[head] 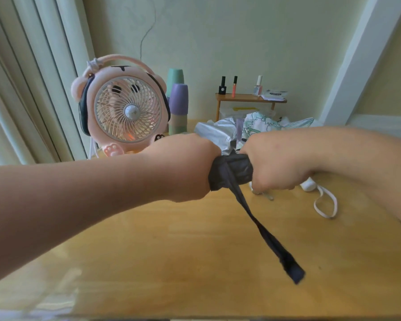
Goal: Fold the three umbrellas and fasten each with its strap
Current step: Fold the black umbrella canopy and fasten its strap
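Now I'm holding the umbrella point(232, 172) above the counter point(171, 251), left hand point(183, 165) and right hand point(276, 167) both curling tight round it. Its strap point(264, 232) is dangling loose (not fastened), so wrapping it is coming next, I judge. Other umbrellas point(220, 133) are crowding behind, near the fan point(127, 107).

Rolled dark umbrella point(232, 172), strap point(263, 230) dangling unfastened.

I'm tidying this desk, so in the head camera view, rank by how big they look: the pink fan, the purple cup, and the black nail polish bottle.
Largest to smallest:
1. pink fan
2. purple cup
3. black nail polish bottle
The fan stands nearer the camera than the cup, which exaggerates it.
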{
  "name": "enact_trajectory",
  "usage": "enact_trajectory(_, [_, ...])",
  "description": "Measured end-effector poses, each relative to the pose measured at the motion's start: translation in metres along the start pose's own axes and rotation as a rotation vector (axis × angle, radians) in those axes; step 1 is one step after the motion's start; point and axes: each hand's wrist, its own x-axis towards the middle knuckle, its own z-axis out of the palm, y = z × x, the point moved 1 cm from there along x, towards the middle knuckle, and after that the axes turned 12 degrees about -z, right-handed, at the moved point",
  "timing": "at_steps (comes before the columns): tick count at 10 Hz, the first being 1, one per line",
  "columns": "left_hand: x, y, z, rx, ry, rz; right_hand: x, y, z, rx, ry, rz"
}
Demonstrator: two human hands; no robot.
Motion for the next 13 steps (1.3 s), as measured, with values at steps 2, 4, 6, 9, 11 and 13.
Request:
enact_trajectory(2, [0.006,0.000,0.002,-0.204,-0.303,0.015,-0.023,-0.024,0.010,-0.286,0.359,-0.138])
enact_trajectory(4, [0.004,-0.007,0.003,-0.651,-0.818,-0.027,-0.019,-0.021,0.031,-0.417,0.556,-0.221])
enact_trajectory(6, [0.006,-0.004,0.009,-0.654,-0.681,-0.034,-0.007,-0.010,0.039,-0.409,0.559,-0.255])
enact_trajectory(9, [0.022,0.002,0.046,-0.336,0.012,-0.046,0.019,0.003,0.019,-0.258,0.315,-0.114])
enact_trajectory(11, [0.037,0.001,0.058,-0.511,-0.335,-0.043,0.033,0.014,0.034,-0.095,0.357,-0.210])
enact_trajectory(13, [0.046,0.000,0.101,-0.428,-0.260,-0.171,0.052,0.023,0.073,0.157,0.424,-0.349])
